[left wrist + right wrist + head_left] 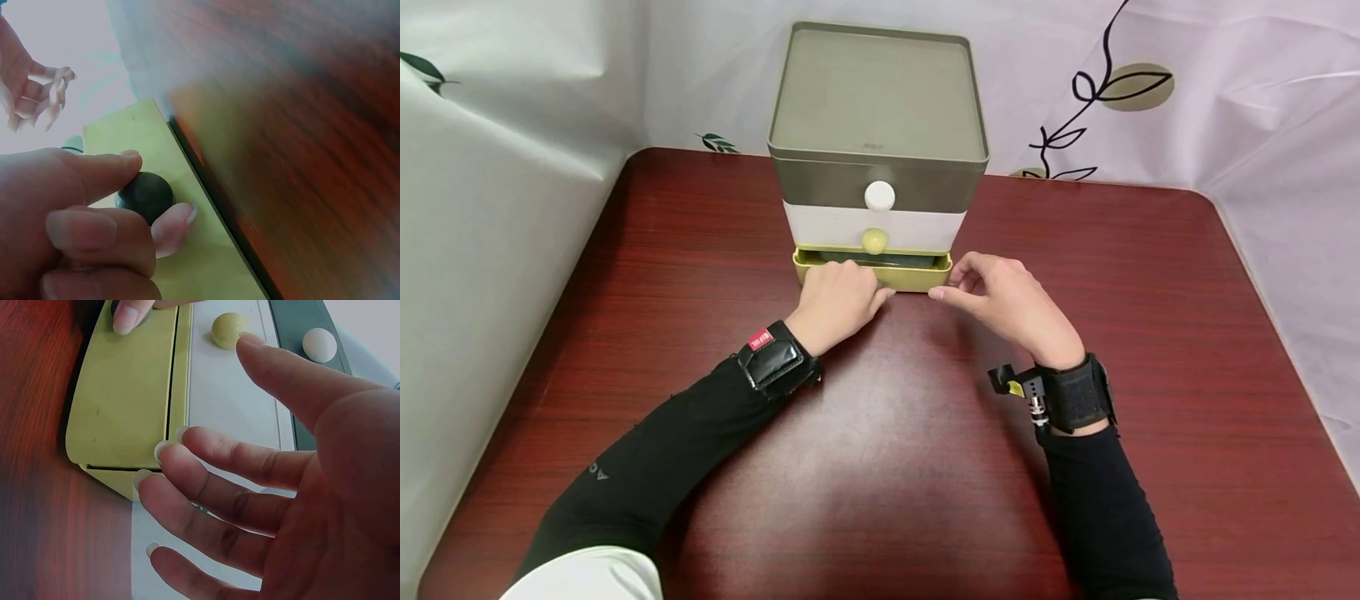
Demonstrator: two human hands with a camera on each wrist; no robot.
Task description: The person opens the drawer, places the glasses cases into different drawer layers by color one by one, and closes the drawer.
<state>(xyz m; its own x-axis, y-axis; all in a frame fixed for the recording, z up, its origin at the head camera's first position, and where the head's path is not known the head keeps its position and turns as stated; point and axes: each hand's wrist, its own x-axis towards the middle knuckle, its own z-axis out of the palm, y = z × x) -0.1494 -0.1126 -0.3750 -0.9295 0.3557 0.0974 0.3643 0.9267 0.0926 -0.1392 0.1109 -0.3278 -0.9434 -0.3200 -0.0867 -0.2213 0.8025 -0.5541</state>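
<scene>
A small chest of drawers (880,96) stands at the back of the table, with a grey-green top. Its lowest drawer (913,279) is yellow-green and stands slightly pulled out. On that drawer's front, my left hand (838,300) pinches a dark round knob (149,195) between thumb and finger. My right hand (1011,300) is beside the drawer's right end, fingers relaxed and holding nothing. In the right wrist view its fingertips (164,450) overlap the drawer's corner. Above are a white middle drawer with a yellow-green knob (875,241) and a grey-green one with a white knob (880,196).
The dark red wooden table (880,467) spreads in front and to both sides. Pale fabric with a leaf pattern (1138,87) hangs behind the chest and along the sides. Each wrist wears a black strap (778,358).
</scene>
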